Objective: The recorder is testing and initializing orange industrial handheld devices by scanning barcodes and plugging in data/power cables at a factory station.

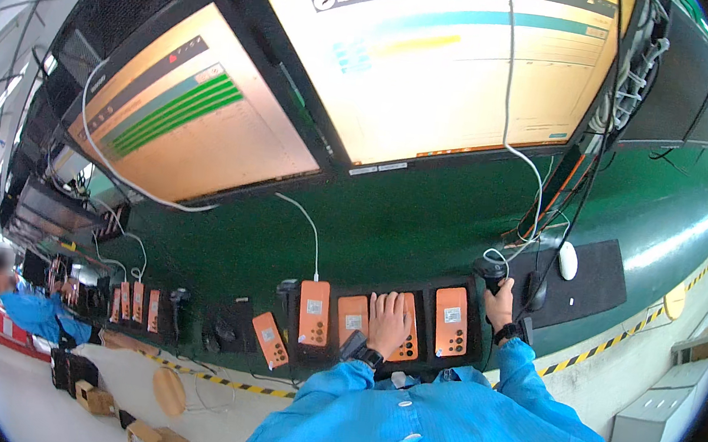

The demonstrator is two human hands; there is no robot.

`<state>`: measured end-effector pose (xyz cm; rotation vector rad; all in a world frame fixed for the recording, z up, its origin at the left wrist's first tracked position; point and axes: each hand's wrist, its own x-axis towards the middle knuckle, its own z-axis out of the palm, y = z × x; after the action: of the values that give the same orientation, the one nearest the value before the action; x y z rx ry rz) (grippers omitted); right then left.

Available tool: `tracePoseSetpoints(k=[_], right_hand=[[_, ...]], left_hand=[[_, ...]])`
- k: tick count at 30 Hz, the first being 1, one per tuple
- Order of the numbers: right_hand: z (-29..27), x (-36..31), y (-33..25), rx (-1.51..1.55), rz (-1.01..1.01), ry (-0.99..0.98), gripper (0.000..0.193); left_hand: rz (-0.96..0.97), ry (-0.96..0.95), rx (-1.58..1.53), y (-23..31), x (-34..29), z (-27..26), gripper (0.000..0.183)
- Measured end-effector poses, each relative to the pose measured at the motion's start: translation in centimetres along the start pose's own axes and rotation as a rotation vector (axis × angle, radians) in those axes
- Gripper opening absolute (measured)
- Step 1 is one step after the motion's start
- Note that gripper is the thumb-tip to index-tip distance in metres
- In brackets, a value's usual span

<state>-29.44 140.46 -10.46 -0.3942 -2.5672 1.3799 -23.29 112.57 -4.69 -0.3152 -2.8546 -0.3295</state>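
Observation:
My left hand (389,323) lies flat, fingers stretched out, over an orange phone (407,346) that rests back side up on a dark mat. Just left of that hand is another orange phone (352,312), partly hidden by my wrist. My right hand (499,304) is wrapped round the handle of a black handheld scanner (489,270). Between the scanner and my left hand lies an orange phone (451,321) with a white label. Farther left, a white cable runs into the top of an orange phone (313,311); beside it a tilted orange phone (270,341) lies near the table edge.
Two lit monitors (442,65) (199,125) stand behind the green table (397,226). A white mouse (568,261) and a black mouse (536,290) sit on a black pad (605,280) at right. Cables hang down. At far left, a person in blue (37,316) works near more orange phones (138,301).

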Motion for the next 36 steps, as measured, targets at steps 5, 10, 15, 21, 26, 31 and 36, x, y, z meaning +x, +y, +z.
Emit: tracePoseSetpoints(k=[5, 10, 15, 21, 26, 31, 36], right_hand=[[2.0, 1.3, 3.6, -0.117, 0.082, -0.027, 0.04], [1.7, 1.3, 4.8, -0.552, -0.365, 0.123, 0.024], [-1.2, -1.5, -6.7, 0.0, -0.212, -0.424, 0.023], [-2.1, -3.8, -16.8, 0.345, -0.159, -0.85, 0.024], [1.2, -6.1, -17.6, 0.434, -0.087, -0.862, 0.022], [1.3, -6.8, -19.2, 0.409, -0.197, -0.863, 0.019], [2.0, -7.2, -18.4, 0.386, -0.168, -0.853, 0.019]], left_hand=[[-0.113, 0.029, -0.022, 0.6, 0.9, 0.9, 0.04], [-0.117, 0.014, -0.048, -0.1, 1.8, 1.3, 0.034], [-0.187, 0.086, -0.383, -0.1, 2.2, -0.6, 0.02], [-0.209, -0.048, -0.996, 0.8, -0.1, -4.6, 0.029], [-0.299, 0.003, -1.206, 1.5, -1.1, -6.9, 0.04], [-0.346, 0.024, -1.199, 1.1, -2.0, -6.2, 0.056], [-0.314, 0.063, -1.254, 1.3, -2.1, -6.3, 0.057]])
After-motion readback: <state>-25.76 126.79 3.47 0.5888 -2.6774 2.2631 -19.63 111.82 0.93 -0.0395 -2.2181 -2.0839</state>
